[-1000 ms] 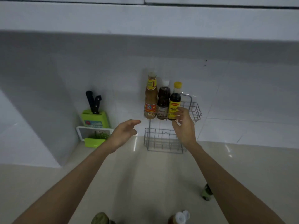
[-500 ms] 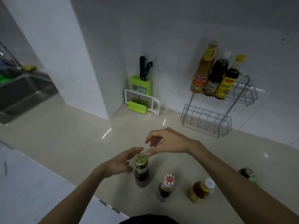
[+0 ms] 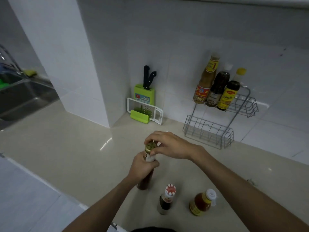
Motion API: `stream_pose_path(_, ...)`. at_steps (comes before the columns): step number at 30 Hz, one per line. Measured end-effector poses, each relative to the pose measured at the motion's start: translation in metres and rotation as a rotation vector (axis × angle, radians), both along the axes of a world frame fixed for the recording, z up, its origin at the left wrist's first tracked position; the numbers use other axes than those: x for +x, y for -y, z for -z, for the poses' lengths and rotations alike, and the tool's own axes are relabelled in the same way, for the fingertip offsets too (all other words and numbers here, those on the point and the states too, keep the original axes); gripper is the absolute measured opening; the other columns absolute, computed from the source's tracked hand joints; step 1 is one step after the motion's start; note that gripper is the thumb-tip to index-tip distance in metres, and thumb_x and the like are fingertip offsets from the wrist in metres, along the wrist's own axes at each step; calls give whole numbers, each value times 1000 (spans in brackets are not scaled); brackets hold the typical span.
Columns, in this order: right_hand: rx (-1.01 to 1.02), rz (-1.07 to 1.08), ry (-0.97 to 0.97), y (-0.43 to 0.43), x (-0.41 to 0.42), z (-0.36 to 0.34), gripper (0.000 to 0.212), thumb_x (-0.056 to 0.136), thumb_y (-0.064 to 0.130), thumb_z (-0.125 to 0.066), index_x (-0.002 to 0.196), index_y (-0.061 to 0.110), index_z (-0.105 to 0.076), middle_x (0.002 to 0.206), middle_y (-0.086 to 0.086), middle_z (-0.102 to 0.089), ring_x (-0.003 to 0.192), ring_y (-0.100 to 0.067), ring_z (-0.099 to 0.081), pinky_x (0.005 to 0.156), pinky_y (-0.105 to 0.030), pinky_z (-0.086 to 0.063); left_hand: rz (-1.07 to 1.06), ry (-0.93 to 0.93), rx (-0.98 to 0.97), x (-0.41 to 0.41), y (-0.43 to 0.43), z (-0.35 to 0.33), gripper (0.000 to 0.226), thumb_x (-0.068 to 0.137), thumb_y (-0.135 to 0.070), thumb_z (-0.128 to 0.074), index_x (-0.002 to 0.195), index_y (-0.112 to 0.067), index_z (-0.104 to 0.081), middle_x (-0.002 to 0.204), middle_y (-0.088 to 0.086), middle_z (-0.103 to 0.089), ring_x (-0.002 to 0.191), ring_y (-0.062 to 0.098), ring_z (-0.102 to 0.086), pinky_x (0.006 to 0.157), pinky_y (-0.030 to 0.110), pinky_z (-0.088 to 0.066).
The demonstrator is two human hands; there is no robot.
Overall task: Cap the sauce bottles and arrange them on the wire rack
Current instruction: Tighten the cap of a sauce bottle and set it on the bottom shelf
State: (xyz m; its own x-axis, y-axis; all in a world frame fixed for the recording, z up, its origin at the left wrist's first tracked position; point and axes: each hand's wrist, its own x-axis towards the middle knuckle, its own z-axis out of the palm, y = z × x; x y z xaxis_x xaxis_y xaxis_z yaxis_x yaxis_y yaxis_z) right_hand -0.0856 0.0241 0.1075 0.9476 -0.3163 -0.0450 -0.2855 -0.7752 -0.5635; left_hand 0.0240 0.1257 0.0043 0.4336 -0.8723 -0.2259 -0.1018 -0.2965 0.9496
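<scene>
1 head view, angled down over countertop [image 3: 70, 148], near hands.

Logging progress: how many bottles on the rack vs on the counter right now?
On the wire rack top shelf: 3 bottles
On the counter: 3 bottles, one held in both hands
Total: 6

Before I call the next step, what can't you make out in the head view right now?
- Gold cap: seated or loose, right hand fingers cover its edge.
- Held bottle: label hidden by left hand.
- Labels on the three rack bottles: too small, blurred.
- Sink: cut off by the left edge.
- Wire rack lower shelf: nothing visible in it.
</scene>
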Motion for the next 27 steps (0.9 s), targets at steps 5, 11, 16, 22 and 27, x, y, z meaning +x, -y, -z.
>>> stream_pose_path(5, 130, 53, 79, 29, -12, -53, 37, 89, 11, -66, 123, 22, -62, 124, 7, -63, 115, -7, -57, 100, -31, -48, 383, -76, -113, 18, 37, -63, 17, 50, 2, -67, 64, 0, -56, 63, 17, -55, 62, 27, -53, 63, 34, -42)
stream_pose_path(11, 121, 49, 68, 50, -25, -87, 37, 89, 13, -67, 124, 23, -61, 124, 7, -63, 113, -7, -60, 98, -31, -49, 558, -119, -156, 13, 62, -92, 20, 46, 5, -60, 64, 4, -52, 65, 23, -56, 67, 35, -53, 65, 36, -42)
stream_pose_path(16, -175, 169, 35, 44, -31, -80, 36, 88, 45, -62, 116, 24, -55, 97, 8, -60, 81, -6, -57, 70, -26, -47, 366, -20, -144, -3, 67, -93, 13, 48, 2, -64, 56, -3, -55, 54, 13, -56, 53, 23, -52, 55, 28, -44)
stream_pose_path(22, -775, -56, 61, 29, -37, -82, 32, 94, 58, -36, 87, 27, -30, 64, 6, -47, 57, -15, -38, 48, -30, -32, 718, 39, -101, -6, 64, -108, 13, 48, 5, -63, 59, 1, -57, 68, 21, -56, 68, 29, -53, 66, 35, -42)
stream_pose_path(27, -874, 102, 166, 27, -29, -73, 28, 90, 35, -27, 88, 19, -49, 49, -2, -50, 41, -25, -41, 44, -25, -21, 474, 94, -146, -14, 68, -107, 12, 44, -2, -65, 51, -7, -56, 58, 16, -59, 57, 26, -54, 58, 40, -45)
